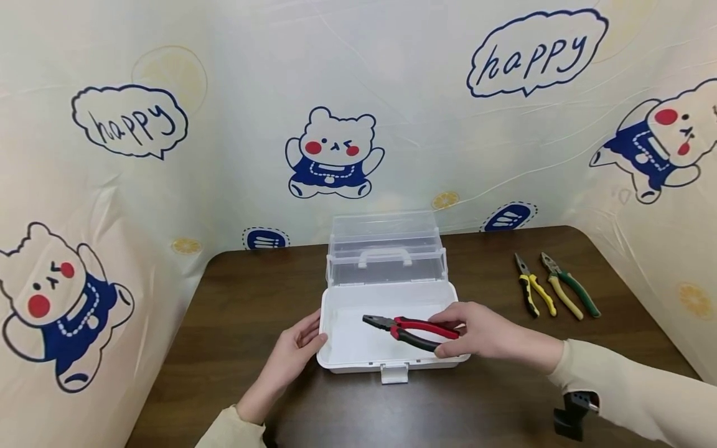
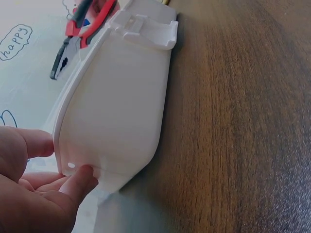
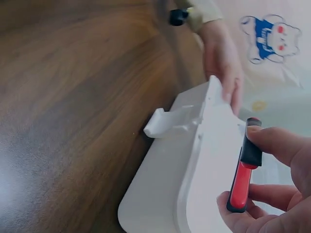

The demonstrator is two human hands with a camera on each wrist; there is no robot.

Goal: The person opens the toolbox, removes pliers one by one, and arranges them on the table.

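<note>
A white plastic toolbox (image 1: 347, 354) with a clear lid (image 1: 386, 239) tipped back stands on the table. My right hand (image 1: 476, 330) grips the red and black handles of a pair of pliers (image 1: 411, 328) over the box, jaws pointing left. In the right wrist view, thumb and fingers pinch the handle ends (image 3: 239, 187). My left hand (image 1: 294, 348) holds the box's left rim; in the left wrist view the thumb lies on one side of the wall (image 2: 112, 97) and the fingers on the other.
On the right of the table lie yellow-and-black long-nose pliers (image 1: 534, 289) and green-and-cream pliers (image 1: 568, 289). A white latch (image 1: 394, 373) hangs open at the box front. A printed curtain (image 1: 241, 155) surrounds the dark wooden table (image 1: 235, 311).
</note>
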